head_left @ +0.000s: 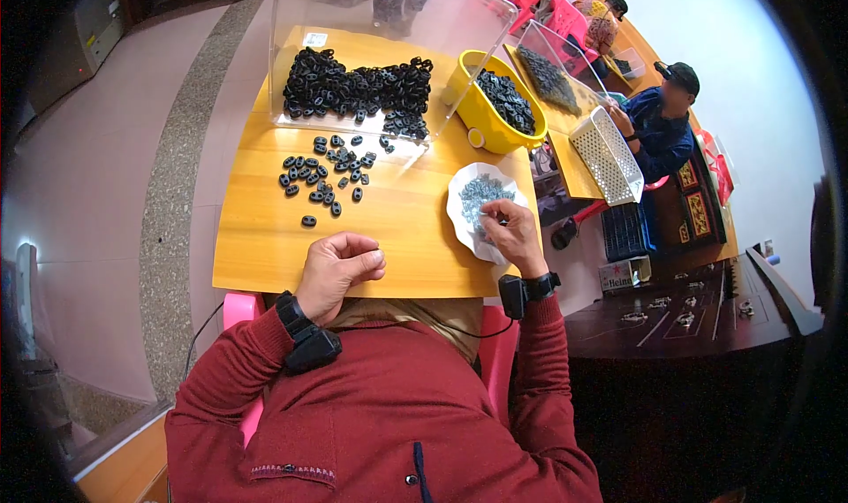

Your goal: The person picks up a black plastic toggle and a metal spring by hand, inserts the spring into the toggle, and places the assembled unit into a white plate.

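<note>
Near the table's front edge, my left hand (340, 272) is closed, thumb pressed against the curled fingers. Whatever it may hold is hidden. My right hand (512, 235) reaches over a white scalloped dish (455, 213), its thumb and fingers pinched together. I cannot make out what is between them. Small translucent bluish-grey pieces (481, 189) fill the dish's middle. Ahead of my left hand lie several loose black oval pieces with two holes each (315, 179). One such black piece (308, 221) lies apart, closest to that hand.
A clear plastic box (291, 35) at the table's far side holds a heap of black pieces (353, 88). Right of it stands a yellow tub (471, 119) of dark pieces. At another table on the right, a person (664, 123) sits by a white perforated basket (605, 154).
</note>
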Available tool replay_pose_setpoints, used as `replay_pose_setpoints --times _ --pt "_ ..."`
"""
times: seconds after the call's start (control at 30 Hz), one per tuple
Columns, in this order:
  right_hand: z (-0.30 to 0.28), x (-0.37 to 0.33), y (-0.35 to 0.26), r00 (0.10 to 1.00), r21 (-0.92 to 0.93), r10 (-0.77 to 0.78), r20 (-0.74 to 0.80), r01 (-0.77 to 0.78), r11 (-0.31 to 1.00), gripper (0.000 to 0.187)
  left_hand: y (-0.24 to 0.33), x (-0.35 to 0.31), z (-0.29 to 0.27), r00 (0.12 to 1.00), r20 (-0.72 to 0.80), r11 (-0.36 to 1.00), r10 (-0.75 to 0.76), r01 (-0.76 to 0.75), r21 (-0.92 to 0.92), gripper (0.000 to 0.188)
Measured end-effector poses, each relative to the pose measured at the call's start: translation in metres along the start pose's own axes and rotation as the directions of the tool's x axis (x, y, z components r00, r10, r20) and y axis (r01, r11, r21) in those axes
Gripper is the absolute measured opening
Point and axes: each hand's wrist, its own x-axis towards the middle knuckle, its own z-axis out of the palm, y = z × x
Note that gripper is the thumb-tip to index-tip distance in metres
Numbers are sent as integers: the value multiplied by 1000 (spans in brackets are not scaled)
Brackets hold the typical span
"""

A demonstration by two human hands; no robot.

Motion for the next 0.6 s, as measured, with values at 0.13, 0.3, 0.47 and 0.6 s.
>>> replay_pose_setpoints --times 0.13,0.3,0.47,0.6 --pt "1 -1 -8 999 57 37 7 -37 998 11 -1 0 -1 1000 -1 1000 5 -5 -1 12" --pt "7 -3 -21 999 75 -28 -20 30 997 9 -1 -1 -1 1000 1 1000 5 -5 19 12" --pt "28 -20 -59 989 321 98 110 -128 938 10 -3 0 -2 1000 -1 999 18 -18 26 13" --pt "66 -24 -76 970 562 -92 225 -52 826 12 -4 2 -2 1000 -7 1000 10 -10 16 17"
